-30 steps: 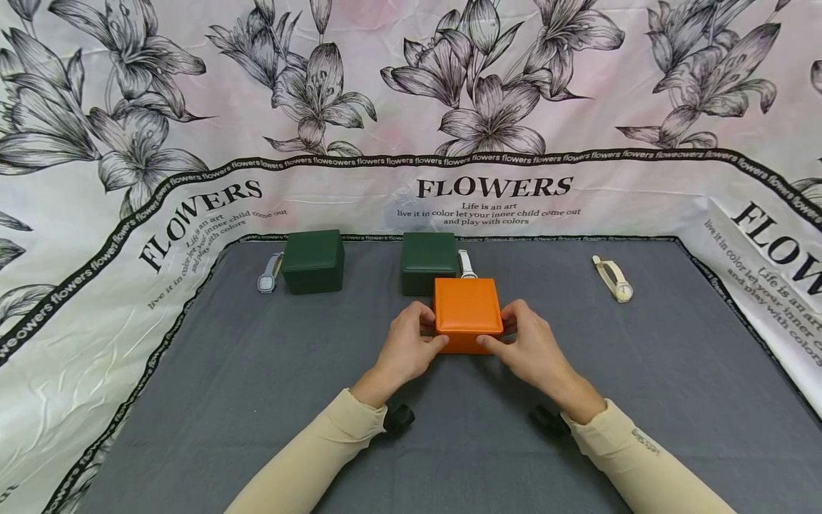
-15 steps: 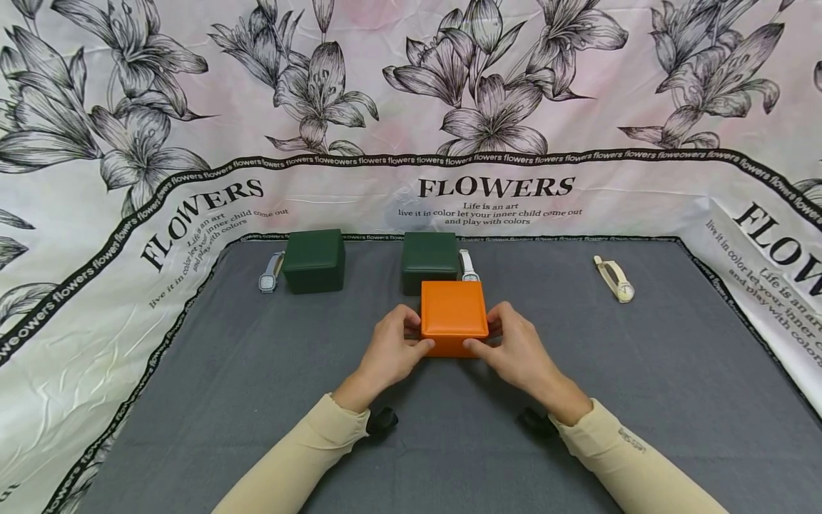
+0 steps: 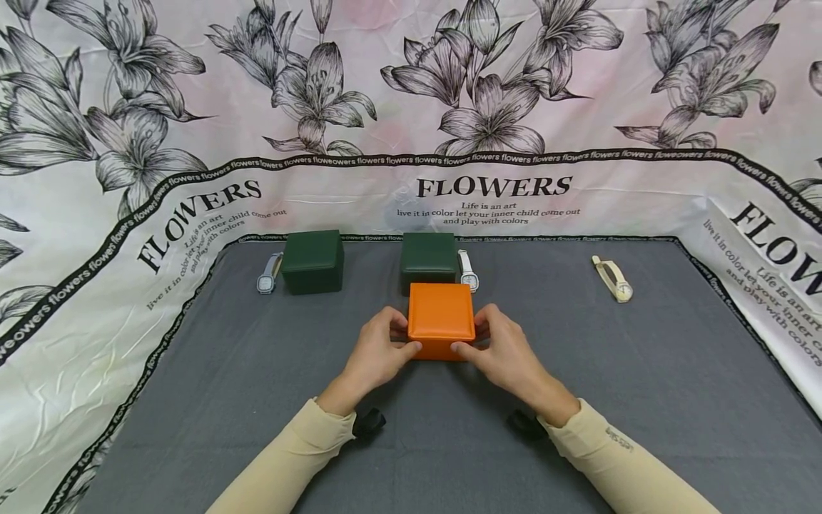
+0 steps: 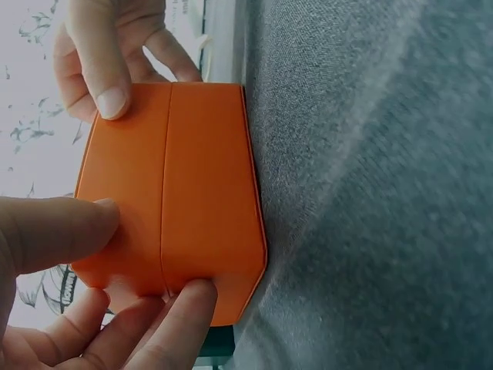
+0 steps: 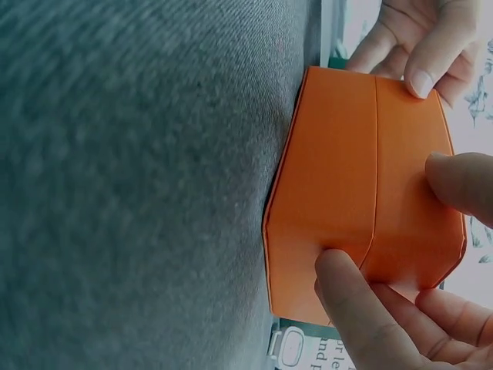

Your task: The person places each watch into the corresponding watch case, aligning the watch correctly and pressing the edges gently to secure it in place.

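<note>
An orange box [image 3: 440, 314] with its lid closed stands on the grey cloth in front of the middle green box. My left hand [image 3: 377, 348] grips its left side, thumb on the front face and fingers along the side. On the opposite side my right hand [image 3: 506, 351] holds it the same way. Both wrist views show a seam running round the orange box [image 4: 192, 177], with fingertips pressed at its side and thumbs on its front. In the right wrist view the base of the orange box [image 5: 323, 154] sits right at the cloth.
Two green boxes, a left one [image 3: 312, 263] and a middle one [image 3: 428, 255], stand at the back. A blue-strapped watch [image 3: 267, 277] and a white-strapped watch [image 3: 468, 273] lie beside them. A cream-strapped watch [image 3: 613, 279] lies at the right. Behind rises a floral cloth [image 3: 494, 128].
Both hands have moved the orange box to the left and slightly nearer, keeping their grip. More of the white-strapped watch now shows. The green boxes and other watches have stayed put.
</note>
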Motion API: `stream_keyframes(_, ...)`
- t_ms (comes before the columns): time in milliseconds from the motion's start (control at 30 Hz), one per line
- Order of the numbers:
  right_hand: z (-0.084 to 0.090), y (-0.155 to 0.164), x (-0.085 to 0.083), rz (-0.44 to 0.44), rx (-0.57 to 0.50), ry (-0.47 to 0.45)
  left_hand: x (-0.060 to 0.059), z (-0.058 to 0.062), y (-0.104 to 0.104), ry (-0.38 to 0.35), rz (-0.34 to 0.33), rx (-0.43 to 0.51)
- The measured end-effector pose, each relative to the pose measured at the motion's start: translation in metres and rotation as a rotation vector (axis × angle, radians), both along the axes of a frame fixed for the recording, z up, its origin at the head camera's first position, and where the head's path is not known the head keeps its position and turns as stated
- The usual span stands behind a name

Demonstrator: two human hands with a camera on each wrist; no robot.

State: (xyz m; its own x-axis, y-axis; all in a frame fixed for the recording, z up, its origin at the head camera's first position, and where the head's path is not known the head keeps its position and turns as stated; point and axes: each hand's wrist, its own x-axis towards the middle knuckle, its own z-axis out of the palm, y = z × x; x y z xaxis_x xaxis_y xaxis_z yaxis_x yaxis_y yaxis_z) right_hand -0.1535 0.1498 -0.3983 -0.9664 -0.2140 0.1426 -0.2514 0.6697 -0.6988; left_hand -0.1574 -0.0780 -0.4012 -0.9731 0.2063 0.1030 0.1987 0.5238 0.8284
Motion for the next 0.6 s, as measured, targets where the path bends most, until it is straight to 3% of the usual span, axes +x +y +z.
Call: stream_keyframes(600,0.000,-0.010,0.006,0.032,-0.010,0.031,0.005,0.004,-0.014,-0.002,-0.003,-0.047)
